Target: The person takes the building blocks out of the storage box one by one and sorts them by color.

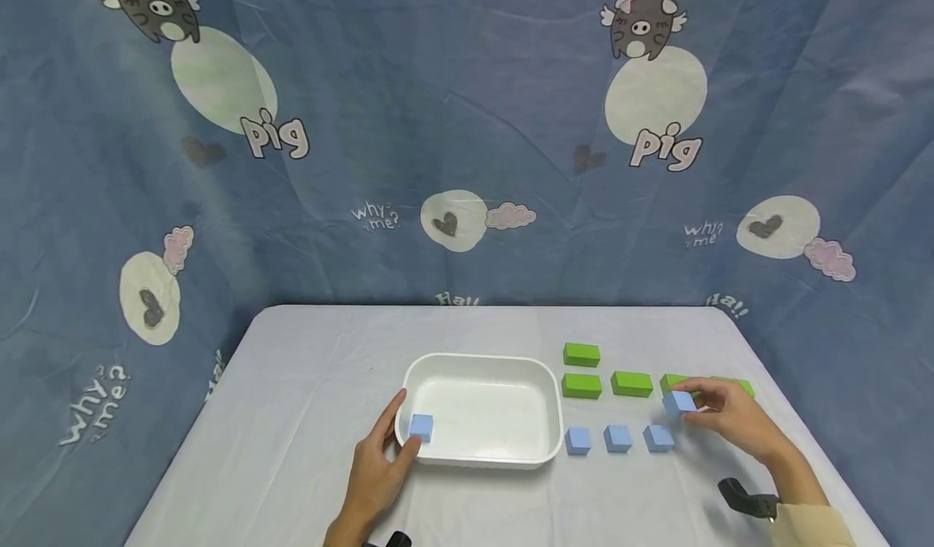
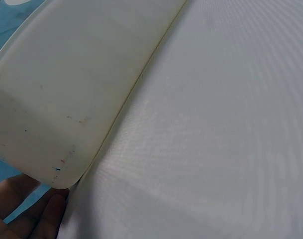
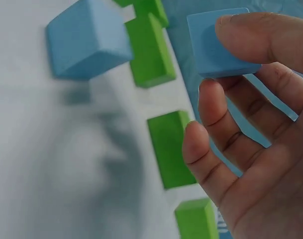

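Observation:
My right hand [image 1: 737, 421] pinches a light blue cube [image 1: 680, 403] between thumb and fingers, lifted above the table. In the right wrist view the thumb presses on one face of that cube [image 3: 206, 47], with fingertips under it. At the left end of a white rectangular tray [image 1: 489, 421], my left hand [image 1: 375, 470] grips the near-left corner, fingers along the outside and thumb by the near rim. Another blue cube [image 1: 421, 425] lies inside the tray near that thumb. The left wrist view shows the tray's outer wall [image 2: 81, 99] and part of my fingers [image 2: 49, 219].
Three blue cubes [image 1: 617, 438] stand in a row right of the tray. Behind them lie several green blocks [image 1: 631, 383], some partly covered by my right hand. A white cloth covers the table [image 1: 292, 417]; a blue patterned curtain [image 1: 467, 126] hangs behind it.

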Demonstrator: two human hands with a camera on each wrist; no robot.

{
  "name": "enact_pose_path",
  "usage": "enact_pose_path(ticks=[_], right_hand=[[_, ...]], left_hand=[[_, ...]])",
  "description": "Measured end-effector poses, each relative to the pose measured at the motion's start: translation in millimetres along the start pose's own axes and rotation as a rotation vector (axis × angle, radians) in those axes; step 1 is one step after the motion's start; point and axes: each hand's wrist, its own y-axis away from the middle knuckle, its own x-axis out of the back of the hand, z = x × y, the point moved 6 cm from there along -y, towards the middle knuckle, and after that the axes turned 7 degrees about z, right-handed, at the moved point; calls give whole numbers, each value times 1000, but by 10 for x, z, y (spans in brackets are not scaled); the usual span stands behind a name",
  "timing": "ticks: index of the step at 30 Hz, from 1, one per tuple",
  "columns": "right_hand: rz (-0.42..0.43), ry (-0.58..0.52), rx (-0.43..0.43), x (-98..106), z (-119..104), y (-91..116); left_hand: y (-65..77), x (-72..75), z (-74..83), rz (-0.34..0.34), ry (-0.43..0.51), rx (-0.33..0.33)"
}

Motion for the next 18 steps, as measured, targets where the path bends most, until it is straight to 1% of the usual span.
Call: enact_pose_path(ticks=[3, 5, 7, 10, 13, 18], right_hand=[[1, 15, -23, 5, 77, 45], [-3, 28, -50, 15, 133, 73], [0, 21, -83, 27, 190, 106], [-5, -1, -106, 37, 271, 153], [-8, -23, -129, 34, 358, 202], [-2, -23, -208, 11, 503, 282]], left_hand=[[-1, -5, -12, -10, -11, 15], [-3, -10, -19, -11, -13, 11], [-6, -11, -20, -10, -10, 4], [-12, -12, -24, -7, -6, -3], [-13, -11, -24, -6, 4, 1], [1, -4, -17, -6, 16, 12]])
